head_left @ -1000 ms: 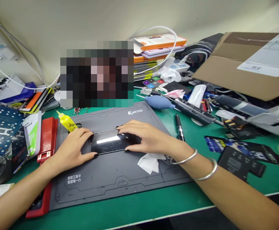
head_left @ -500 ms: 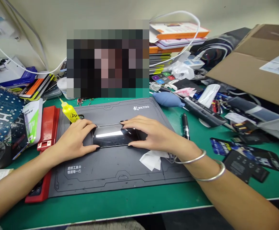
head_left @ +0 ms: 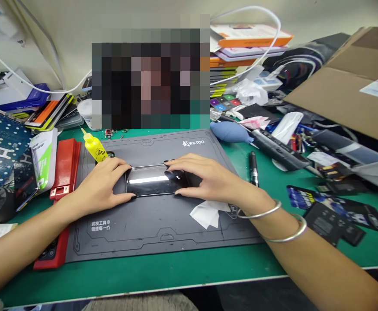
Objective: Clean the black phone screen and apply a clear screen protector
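A black phone (head_left: 150,180) with a glossy screen lies flat on a dark grey work mat (head_left: 150,224). My left hand (head_left: 100,188) grips its left end, thumb on the near edge and fingers on the far edge. My right hand (head_left: 205,179) grips the right end the same way, fingers curled over the far corner. Two silver bangles (head_left: 273,222) ring my right wrist. A crumpled white wipe (head_left: 205,214) lies on the mat just below my right hand.
A yellow glue bottle (head_left: 93,149) stands at the mat's far left corner, a red case (head_left: 62,172) beside it. A black pen (head_left: 253,166), blue air blower (head_left: 229,131), cardboard box (head_left: 347,86) and scattered packaging crowd the green table (head_left: 176,272).
Both hands keep the same grip on the phone. The view has shifted slightly, so everything sits a little higher and further right in the frame.
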A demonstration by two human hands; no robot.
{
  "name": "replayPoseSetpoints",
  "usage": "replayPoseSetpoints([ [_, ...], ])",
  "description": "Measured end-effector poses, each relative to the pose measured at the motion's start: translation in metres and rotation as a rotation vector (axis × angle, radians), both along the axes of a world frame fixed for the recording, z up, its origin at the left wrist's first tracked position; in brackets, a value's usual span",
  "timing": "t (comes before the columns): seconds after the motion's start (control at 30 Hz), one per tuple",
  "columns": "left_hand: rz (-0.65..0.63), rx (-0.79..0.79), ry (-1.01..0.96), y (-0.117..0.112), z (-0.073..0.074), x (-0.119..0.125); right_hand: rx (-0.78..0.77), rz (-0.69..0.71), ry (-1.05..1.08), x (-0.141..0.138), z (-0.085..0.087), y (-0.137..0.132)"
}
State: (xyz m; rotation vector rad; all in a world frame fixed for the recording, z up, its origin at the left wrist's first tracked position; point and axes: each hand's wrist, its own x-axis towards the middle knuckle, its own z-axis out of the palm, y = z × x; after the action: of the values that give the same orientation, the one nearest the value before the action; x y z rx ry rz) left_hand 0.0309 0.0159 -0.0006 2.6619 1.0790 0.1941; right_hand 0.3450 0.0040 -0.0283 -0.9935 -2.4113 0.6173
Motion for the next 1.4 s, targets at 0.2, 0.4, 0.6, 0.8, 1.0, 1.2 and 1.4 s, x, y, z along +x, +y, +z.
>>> replayPoseSetpoints([
  [0.2, 0.002, 0.005, 0.006, 0.0, -0.001, 0.0, -0.003, -0.002, -0.007, 0.0, -0.001, 0.001],
  [0.4, -0.003, 0.008, 0.002, -0.001, 0.0, 0.0, -0.012, -0.004, -0.016, 0.0, -0.001, 0.001],
  [0.6, -0.013, 0.02, 0.015, 0.0, -0.001, 0.0, -0.029, -0.005, -0.056, 0.0, -0.002, 0.001],
  [0.8, -0.028, 0.038, 0.035, 0.001, 0.0, 0.0, -0.012, 0.007, -0.094, -0.001, -0.001, 0.001],
  [1.0, -0.038, 0.04, 0.032, 0.0, -0.001, -0.001, -0.044, 0.015, -0.105, -0.002, 0.005, -0.001],
  [1.2, 0.001, 0.042, 0.008, -0.002, -0.004, -0.004, -0.021, -0.075, -0.168, 0.013, 0.005, -0.001],
  [1.4, 0.022, 0.022, 0.014, -0.003, -0.003, -0.004, -0.02, -0.129, -0.198, 0.027, 0.004, 0.002],
])
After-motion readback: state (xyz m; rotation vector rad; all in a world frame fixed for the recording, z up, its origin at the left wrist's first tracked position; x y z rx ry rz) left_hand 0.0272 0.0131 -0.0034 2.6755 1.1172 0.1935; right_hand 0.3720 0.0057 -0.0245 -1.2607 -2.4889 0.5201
